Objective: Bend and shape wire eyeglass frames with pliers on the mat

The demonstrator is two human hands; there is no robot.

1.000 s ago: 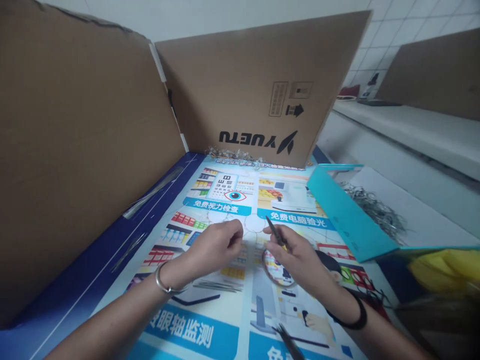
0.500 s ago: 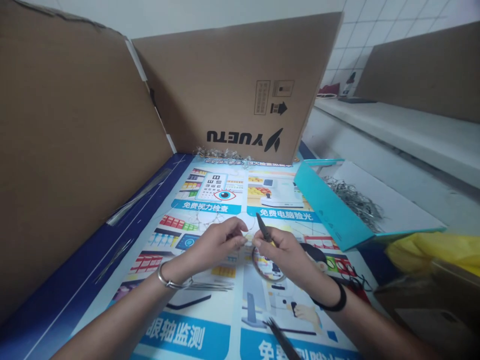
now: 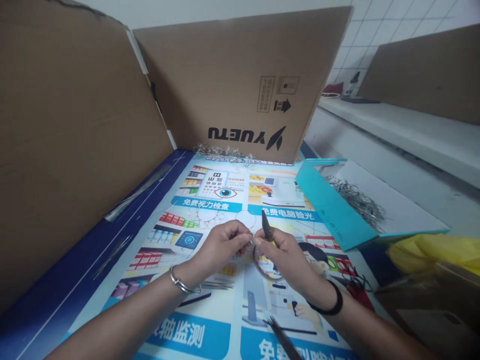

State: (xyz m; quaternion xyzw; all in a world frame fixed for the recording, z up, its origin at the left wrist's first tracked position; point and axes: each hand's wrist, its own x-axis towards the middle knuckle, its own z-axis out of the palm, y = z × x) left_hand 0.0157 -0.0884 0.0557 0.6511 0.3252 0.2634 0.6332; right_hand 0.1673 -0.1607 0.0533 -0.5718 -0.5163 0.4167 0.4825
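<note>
My left hand (image 3: 230,240) is closed in a pinch, its fingertips almost meeting those of the other hand. What it pinches is too small to make out, perhaps a bit of thin wire. In my right hand (image 3: 281,250) are pointed pliers (image 3: 266,226) with dark jaws aimed up and away and some yellow at the grip. Its thumb and forefinger also close near the same tiny piece. Beneath this hand lies a round ring (image 3: 258,265), partly hidden. Several thin straight wires (image 3: 217,285) lie beyond my left wrist.
A dark tool with pointed tips (image 3: 281,337) lies at the front edge. On the right stands a teal box (image 3: 337,210) holding tangled wire pieces (image 3: 356,200). Cardboard panels (image 3: 225,75) wall the left and back. Wire bundles (image 3: 112,255) lie left; clear scraps (image 3: 221,150) lie at the back.
My left hand has moved slightly right, and its fingers have closed into a pinch against the right fingertips. The pliers remain in my right hand. The view has shifted a little.
</note>
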